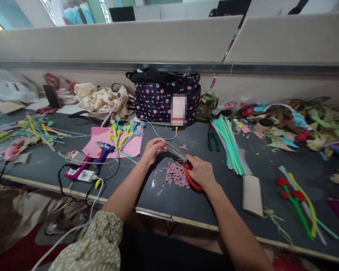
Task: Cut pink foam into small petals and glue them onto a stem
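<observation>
My right hand (200, 171) grips a pair of scissors (175, 151) by its red-orange handles, blades pointing up and to the left. At the blade tips is my left hand (156, 148), its thumb and fingers pinched together. Whatever sits in that pinch is too small to make out. Below the scissors, on the dark tabletop (147, 192), lies a heap of small pink cut pieces (175, 175). A few more pink bits (183, 146) are scattered just beyond the blades.
A dark patterned bag (155, 98) stands at the back, a phone leaning on it with a cable attached. Left are glue guns (104, 150), a power strip (79, 169) and pink paper (94, 137). Right are pliers (214, 139), green pipe cleaners (228, 146) and a beige roll (252, 195).
</observation>
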`<state>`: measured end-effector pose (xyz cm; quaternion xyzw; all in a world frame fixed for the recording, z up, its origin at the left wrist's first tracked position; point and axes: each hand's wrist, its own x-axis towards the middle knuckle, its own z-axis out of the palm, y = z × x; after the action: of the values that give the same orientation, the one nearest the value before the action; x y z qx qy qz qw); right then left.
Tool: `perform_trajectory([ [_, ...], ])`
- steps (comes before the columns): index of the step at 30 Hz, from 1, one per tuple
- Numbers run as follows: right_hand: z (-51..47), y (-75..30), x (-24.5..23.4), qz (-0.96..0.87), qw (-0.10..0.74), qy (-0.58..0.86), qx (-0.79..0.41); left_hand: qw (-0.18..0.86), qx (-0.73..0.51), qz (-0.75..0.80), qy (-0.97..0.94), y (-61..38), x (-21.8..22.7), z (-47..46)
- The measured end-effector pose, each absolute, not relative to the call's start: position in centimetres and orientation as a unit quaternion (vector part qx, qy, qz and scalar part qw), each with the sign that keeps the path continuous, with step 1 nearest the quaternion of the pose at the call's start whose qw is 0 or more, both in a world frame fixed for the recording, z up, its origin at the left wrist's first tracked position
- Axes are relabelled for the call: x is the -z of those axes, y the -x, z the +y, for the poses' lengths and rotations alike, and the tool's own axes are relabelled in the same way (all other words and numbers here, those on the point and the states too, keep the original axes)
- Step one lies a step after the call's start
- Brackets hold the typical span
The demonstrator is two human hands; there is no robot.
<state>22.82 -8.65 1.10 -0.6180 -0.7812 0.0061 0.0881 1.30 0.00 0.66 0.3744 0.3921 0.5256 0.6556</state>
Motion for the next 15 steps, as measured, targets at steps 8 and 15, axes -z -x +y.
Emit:
perform_trajectory([
  [8,-8.69,-22.75,-1.11,-0.777,0.086,0.623,-0.001,0.667,-0.515,0.395,-0.366,-1.30,-0.46,-0.01],
  [15,-8.72,-22.80,-1.34,-0.782,0.089,0.616,0.001,0.683,-0.502,0.384,-0.366,-1.53,-0.56,-0.12],
])
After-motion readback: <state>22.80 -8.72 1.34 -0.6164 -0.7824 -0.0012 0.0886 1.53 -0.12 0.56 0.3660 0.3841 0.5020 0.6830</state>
